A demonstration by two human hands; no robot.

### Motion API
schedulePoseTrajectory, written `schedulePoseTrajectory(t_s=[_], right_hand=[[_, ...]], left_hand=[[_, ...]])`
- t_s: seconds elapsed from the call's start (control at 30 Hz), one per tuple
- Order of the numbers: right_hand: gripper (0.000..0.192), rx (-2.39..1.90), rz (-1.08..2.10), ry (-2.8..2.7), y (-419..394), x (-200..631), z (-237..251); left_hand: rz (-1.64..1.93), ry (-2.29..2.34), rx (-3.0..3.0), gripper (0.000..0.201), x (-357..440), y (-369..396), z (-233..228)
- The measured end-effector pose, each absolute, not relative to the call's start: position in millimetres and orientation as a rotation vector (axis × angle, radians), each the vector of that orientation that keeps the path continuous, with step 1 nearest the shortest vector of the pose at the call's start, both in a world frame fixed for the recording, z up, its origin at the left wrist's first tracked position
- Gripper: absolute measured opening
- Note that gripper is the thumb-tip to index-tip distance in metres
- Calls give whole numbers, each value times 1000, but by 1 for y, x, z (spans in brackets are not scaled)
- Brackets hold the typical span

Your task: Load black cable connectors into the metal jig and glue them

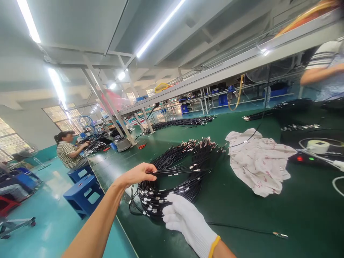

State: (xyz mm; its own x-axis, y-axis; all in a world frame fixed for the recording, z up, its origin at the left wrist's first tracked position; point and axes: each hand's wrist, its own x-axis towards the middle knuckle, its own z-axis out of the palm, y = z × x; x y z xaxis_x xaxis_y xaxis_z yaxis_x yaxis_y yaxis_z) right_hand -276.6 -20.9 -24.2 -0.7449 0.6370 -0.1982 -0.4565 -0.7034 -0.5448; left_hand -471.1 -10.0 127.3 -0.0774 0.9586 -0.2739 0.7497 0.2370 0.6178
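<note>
A large coil of black cables (197, 179) with white tags and bare wire ends lies on the green table. My bare left hand (141, 174) is at its left side, thumb and fingers pinched on a black cable that runs right across the coil. My right hand (185, 220), in a white glove with a yellow cuff, is at the coil's near edge. Its fingers are curled round a black cable; the grip itself is partly hidden. From behind the glove, a cable end (279, 235) stretches right along the table.
A crumpled white cloth (260, 161) lies right of the coil. Orange-handled scissors (142, 146) and another cable bundle (185, 122) lie farther back. A tape roll (318, 146) is at right. Blue stools (83, 191) stand left of the table (242, 222). Two people work nearby.
</note>
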Motion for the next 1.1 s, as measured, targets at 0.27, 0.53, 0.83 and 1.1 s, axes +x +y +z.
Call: schedulePoseTrajectory(t_s=[0.27,0.53,0.83,1.1], right_hand=[[68,-421,2375,-563,-14,-268,1],[57,-495,2217,-475,54,-249,-6],[53,-503,2329,-548,80,-244,-4],[29,-379,2094,-458,125,-274,45]], left_hand=[[448,1895,1635,34,-459,-14,148],[454,1837,1646,39,-478,7,139],[506,1939,1498,25,-475,-22,140],[675,1842,1613,28,-474,-4,124]])
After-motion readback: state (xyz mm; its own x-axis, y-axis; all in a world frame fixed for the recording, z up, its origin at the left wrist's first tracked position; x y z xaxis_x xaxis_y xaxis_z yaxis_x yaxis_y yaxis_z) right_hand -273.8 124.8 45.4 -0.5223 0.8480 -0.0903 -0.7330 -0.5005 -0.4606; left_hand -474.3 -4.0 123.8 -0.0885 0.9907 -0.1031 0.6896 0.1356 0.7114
